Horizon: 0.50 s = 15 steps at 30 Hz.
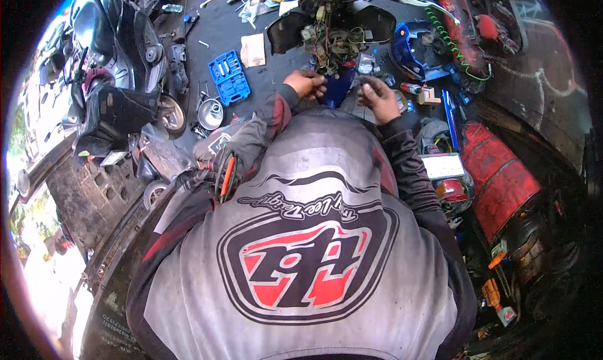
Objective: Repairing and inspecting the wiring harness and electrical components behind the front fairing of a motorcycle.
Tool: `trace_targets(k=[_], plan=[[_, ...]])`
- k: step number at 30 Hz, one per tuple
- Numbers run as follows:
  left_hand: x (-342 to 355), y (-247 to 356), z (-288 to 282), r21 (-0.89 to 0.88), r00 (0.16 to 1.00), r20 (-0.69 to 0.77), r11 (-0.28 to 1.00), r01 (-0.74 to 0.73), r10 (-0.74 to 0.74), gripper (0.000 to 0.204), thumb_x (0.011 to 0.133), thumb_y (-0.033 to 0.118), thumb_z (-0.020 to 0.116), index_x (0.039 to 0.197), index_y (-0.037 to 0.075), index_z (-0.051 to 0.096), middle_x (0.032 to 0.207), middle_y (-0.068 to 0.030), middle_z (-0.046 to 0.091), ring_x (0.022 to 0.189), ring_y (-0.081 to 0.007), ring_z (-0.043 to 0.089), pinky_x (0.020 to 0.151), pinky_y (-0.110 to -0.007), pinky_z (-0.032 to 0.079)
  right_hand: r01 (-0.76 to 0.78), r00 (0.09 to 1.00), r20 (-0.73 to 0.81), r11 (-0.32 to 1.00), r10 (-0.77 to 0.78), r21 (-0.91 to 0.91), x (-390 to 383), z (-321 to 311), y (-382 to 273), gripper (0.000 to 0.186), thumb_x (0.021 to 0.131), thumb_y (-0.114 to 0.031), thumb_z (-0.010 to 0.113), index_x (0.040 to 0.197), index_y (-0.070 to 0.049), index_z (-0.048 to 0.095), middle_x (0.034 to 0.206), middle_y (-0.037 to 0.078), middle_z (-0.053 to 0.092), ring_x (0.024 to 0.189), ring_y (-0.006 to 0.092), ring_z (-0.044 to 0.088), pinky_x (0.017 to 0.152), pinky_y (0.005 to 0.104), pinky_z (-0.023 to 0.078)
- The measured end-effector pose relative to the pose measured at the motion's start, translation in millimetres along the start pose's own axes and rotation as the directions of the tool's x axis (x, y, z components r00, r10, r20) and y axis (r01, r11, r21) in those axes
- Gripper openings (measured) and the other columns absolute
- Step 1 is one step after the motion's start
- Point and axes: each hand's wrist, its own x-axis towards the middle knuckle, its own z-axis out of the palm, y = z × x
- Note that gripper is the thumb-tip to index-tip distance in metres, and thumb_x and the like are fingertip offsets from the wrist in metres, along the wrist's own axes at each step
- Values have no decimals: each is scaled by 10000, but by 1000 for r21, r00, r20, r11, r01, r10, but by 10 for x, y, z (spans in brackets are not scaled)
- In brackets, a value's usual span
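Between my two hands a dark blue glossy panel rests close in front of my body. My left hand is closed in a pinch at the panel's left edge; whether it grips the panel or something small, I cannot make out. To the right of the panel, my right hand is raised with thumb and fingers bent together. Anything between those fingertips is too small to name. Just beyond the hands stands a partly stripped motorbike front, with wiring and metal parts showing.
On the left lie an open blue tool case, a metal bowl and a dark scooter. To the right are a blue curved fairing, a green coiled hose, a small cardboard box and a large red cylinder.
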Motion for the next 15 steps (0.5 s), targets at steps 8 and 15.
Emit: trace_targets(k=[8, 15], plan=[[111, -1008, -465, 918, 980, -145, 388, 81, 139, 916, 723, 748, 567, 1264, 9, 555, 1165, -285, 596, 1118, -421, 560, 997, -447, 412, -51, 993, 94, 986, 67, -158, 288, -267, -60, 152, 894, -96, 472, 1014, -42, 549, 823, 33, 577, 691, 128, 542, 600, 267, 446], [120, -458, -499, 861, 983, -64, 508, -34, 173, 700, 657, 668, 693, 881, 6, 721, 846, -238, 680, 819, -358, 668, 766, -411, 516, 248, 968, 152, 690, -198, -680, 269, -68, -195, 272, 983, -259, 474, 989, 2, 549, 871, 127, 636, 795, 206, 633, 703, 352, 495]])
